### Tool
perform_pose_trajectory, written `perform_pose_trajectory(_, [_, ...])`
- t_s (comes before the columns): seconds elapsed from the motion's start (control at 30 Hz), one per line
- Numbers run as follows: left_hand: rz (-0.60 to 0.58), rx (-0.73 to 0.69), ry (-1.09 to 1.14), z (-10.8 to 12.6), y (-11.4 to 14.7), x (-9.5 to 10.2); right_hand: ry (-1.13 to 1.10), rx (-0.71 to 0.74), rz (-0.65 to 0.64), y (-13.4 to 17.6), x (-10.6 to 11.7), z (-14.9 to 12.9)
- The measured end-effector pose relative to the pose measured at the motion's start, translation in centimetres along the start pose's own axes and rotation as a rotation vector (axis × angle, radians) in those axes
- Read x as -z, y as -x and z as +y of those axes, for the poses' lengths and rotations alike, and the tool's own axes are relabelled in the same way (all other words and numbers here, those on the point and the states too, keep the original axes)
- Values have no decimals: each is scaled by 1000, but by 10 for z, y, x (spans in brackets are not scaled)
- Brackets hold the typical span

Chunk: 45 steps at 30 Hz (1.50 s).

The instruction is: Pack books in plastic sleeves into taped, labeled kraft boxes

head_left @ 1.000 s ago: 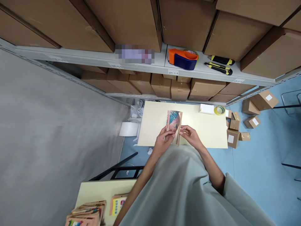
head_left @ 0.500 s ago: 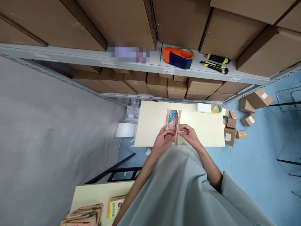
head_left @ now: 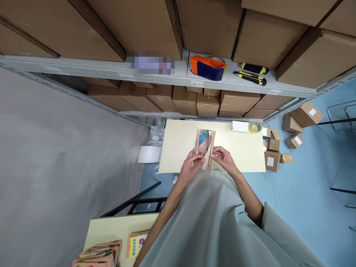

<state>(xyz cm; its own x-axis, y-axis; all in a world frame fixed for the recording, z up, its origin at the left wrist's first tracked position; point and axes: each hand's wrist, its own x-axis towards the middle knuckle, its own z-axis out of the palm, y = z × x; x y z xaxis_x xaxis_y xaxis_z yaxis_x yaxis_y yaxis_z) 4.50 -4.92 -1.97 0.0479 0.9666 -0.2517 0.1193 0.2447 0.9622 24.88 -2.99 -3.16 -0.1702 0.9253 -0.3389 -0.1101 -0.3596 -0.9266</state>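
A small worn book (head_left: pixel 203 142) with a pink and blue picture cover is held up over the near edge of the pale yellow table (head_left: pixel 178 148). My left hand (head_left: pixel 191 165) is closed on its left side, thumb across the lower front. On the opposite side, the fingers of my right hand (head_left: pixel 223 158) pinch the right edge, where yellowed pages show slightly fanned. Farther back on the same table lie a white box (head_left: pixel 239 127) and a roll of tape (head_left: pixel 255 128), both apart from my hands.
Above the table, a grey shelf (head_left: pixel 178 70) carries cardboard boxes, an orange and blue tape dispenser (head_left: pixel 208 68) and utility knives (head_left: pixel 251 74). Several cartons (head_left: pixel 272 161) stand on the floor at right. A side table (head_left: pixel 111 226) at lower left bears stacked books (head_left: pixel 101 254).
The book's front has opened a little: my left thumb has shifted left and more of the pages shows beside the cover. Both hands keep hold.
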Motion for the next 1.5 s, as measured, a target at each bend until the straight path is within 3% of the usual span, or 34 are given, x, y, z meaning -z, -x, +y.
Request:
perform_pose_trajectory(0.2, [12, 231, 394, 7, 5, 15, -64, -5, 44, 4, 11, -8])
perform_pose_trajectory(0.33, [2, 304, 575, 5, 12, 32, -87, -33, 64, 8, 18, -15])
perform_pose_trajectory(0.5, [18, 274, 611, 2, 16, 41, -136, -61, 58, 13, 20, -20])
perform_pose_trajectory(0.83, [103, 277, 601, -1, 16, 35, -130, -28, 57, 24, 16, -25])
perform_pose_trajectory(1.0, [220, 172, 446, 2, 23, 36, -120, -6, 76, 28, 15, -28])
perform_pose_trajectory(1.13, [346, -56, 191, 16, 33, 31, -91, 26, 104, 32, 12, -32])
perform_pose_trajectory(1.3, [158, -265, -187, 34, 43, 5, -64, 86, 129, 34, -2, -31])
perform_pose_trajectory(1.5, [197, -301, -326, 31, 43, -25, -89, 87, 123, 35, -18, -17])
